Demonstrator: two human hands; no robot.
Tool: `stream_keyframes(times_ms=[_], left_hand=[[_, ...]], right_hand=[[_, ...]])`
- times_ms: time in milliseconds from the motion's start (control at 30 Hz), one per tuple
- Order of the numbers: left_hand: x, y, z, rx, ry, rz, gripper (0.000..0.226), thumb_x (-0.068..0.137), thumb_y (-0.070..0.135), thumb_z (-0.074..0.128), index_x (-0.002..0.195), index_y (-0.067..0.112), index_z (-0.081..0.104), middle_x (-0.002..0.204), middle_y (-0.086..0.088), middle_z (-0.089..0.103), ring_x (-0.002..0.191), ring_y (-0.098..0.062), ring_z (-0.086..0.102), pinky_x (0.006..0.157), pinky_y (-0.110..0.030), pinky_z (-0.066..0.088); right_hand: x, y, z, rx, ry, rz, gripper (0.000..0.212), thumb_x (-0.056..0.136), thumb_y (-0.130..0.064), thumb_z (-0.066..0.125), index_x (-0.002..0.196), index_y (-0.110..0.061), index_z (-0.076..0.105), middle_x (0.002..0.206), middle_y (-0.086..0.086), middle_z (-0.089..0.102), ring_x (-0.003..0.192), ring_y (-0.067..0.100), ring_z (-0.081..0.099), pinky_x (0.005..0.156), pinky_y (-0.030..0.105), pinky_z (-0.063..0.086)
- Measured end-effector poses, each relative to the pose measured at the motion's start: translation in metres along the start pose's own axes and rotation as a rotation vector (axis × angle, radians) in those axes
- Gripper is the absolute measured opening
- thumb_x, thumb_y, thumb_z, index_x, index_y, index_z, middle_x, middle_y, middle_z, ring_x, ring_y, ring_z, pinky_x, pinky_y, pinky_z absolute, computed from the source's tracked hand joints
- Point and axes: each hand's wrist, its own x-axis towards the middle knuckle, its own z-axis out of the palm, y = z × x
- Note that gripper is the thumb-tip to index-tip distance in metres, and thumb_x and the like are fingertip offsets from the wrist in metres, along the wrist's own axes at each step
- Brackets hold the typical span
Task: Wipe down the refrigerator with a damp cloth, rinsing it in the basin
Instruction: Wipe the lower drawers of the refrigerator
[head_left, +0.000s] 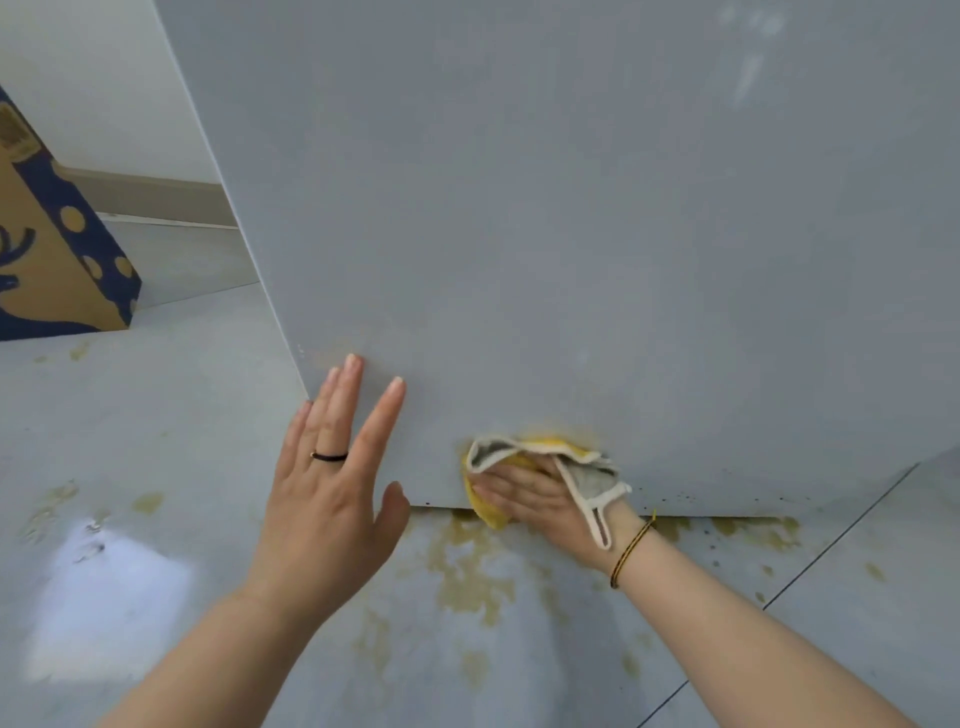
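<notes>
The pale grey side of the refrigerator fills most of the view, down to its bottom edge near the floor. My right hand presses a yellow and grey cloth flat against the panel close to that bottom edge; part of the cloth drapes over the back of the hand. My left hand lies flat with straight, spread fingers on the panel near its lower left corner and holds nothing. No basin is in view.
A brown and blue cardboard box stands on the floor at the left, by the white wall. The grey tiled floor carries yellowish stains below the refrigerator's edge and dark specks along its base.
</notes>
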Motion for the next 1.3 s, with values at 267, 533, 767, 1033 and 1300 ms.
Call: stream_keyframes(times_ms=[267, 533, 767, 1033, 1300], left_hand=[[0.005, 0.026, 0.020, 0.006, 0.088, 0.064, 0.065, 0.074, 0.022, 0.040, 0.136, 0.023, 0.021, 0.142, -0.018, 0.019, 0.142, -0.021, 0.001, 0.113, -0.034, 0.008], [0.014, 0.040, 0.033, -0.001, 0.062, 0.154, 0.061, 0.077, 0.023, 0.041, 0.135, 0.022, 0.023, 0.141, -0.019, 0.019, 0.142, -0.015, -0.005, 0.111, -0.036, 0.011], [0.012, 0.051, 0.043, -0.005, 0.031, 0.177, 0.060, 0.078, 0.024, 0.041, 0.135, 0.020, 0.024, 0.141, -0.020, 0.020, 0.142, -0.016, -0.003, 0.114, -0.033, 0.005], [0.013, 0.072, 0.056, -0.004, 0.078, 0.078, 0.057, 0.077, 0.025, 0.040, 0.133, 0.017, 0.028, 0.140, -0.023, 0.016, 0.141, -0.013, -0.007, 0.115, -0.031, 0.002], [0.009, 0.087, 0.071, 0.032, 0.011, 0.175, 0.059, 0.076, 0.024, 0.039, 0.134, 0.018, 0.030, 0.141, -0.019, 0.021, 0.142, -0.011, -0.003, 0.115, -0.031, 0.000]], right_hand=[[0.031, 0.049, -0.062, 0.222, 0.409, 1.031, 0.061, 0.097, -0.041, 0.027, 0.148, -0.021, -0.002, 0.155, -0.006, -0.013, 0.143, 0.015, -0.009, 0.114, 0.046, 0.003], [0.036, -0.005, -0.067, 1.017, 0.378, 1.797, 0.069, 0.080, -0.047, 0.033, 0.138, -0.027, 0.002, 0.142, -0.010, -0.012, 0.134, 0.000, -0.008, 0.105, 0.002, -0.009], [0.002, 0.055, -0.054, 1.065, 0.613, 2.270, 0.078, 0.073, -0.057, 0.027, 0.130, -0.004, 0.030, 0.138, 0.011, 0.031, 0.126, 0.022, 0.029, 0.112, 0.031, 0.016], [0.006, 0.061, -0.049, 1.004, 0.595, 2.447, 0.060, 0.098, -0.031, 0.024, 0.146, -0.004, 0.001, 0.155, 0.010, -0.002, 0.143, 0.018, -0.001, 0.112, 0.023, -0.002], [-0.067, 0.095, -0.014, 0.828, 0.843, 2.465, 0.059, 0.077, -0.052, 0.023, 0.115, -0.011, 0.041, 0.114, 0.009, 0.045, 0.103, 0.021, 0.044, 0.103, 0.040, 0.033]])
